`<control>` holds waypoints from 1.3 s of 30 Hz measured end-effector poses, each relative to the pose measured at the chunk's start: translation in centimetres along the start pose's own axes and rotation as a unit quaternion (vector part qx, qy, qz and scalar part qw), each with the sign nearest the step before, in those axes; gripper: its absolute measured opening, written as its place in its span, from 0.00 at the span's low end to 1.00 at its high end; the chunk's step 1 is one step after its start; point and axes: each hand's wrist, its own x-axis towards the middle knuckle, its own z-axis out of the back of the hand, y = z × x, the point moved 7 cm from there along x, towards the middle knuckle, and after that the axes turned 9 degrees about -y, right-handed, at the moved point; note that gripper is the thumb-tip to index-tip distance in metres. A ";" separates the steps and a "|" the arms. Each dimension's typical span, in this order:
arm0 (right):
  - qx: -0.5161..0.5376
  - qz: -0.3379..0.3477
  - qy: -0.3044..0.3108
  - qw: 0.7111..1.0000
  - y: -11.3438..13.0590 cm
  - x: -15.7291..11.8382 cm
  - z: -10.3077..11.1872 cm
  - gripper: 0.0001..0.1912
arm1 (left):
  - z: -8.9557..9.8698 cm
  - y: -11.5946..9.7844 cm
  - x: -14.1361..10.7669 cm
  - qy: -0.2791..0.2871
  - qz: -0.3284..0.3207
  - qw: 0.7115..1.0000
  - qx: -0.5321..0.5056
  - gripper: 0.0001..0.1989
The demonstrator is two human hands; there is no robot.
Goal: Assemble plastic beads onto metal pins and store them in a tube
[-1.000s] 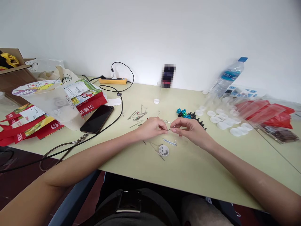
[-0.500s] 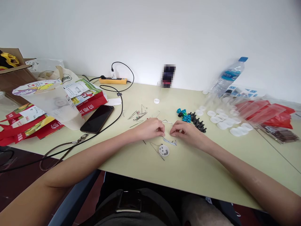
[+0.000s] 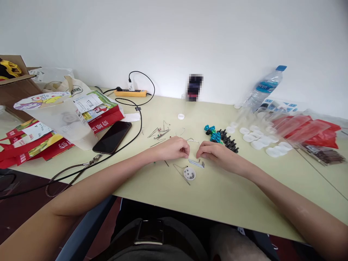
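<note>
Silver-coloured thin rods (image 3: 160,134) lie scattered on the counter (image 3: 217,203), beyond your left hand (image 3: 175,148). Your left hand is drawn in narrow, thumb against curled fingers; you cannot tell from this view whether a small piece sits between them. Nearer to you, a slim straight rod (image 3: 185,178) lies beside a shallow white cap (image 3: 189,179) bearing small dark pieces (image 3: 192,175). The cap looks light and easily tipped; steady it by its rim. Between your hands, just beyond the cap, a row of bent metal rods (image 3: 195,164) rests flat. These appear light for their size, stiff and smooth, so they may roll or slide under a fingertip; the long straight shank, near its middle, seems the surest place to pinch one. Your right hand (image 3: 217,154) hovers low, fingers curled and nearly closed; whether it holds anything is hidden. Beyond it sit blue-green pieces (image 3: 215,137) and black knobbed pieces (image 3: 230,141).
</note>
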 end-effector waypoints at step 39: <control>0.074 0.006 0.027 0.997 -0.6 0.3 0.2 0.14 | 0.2 -0.5 0.2 -0.027 -0.065 0.997 0.034 0.07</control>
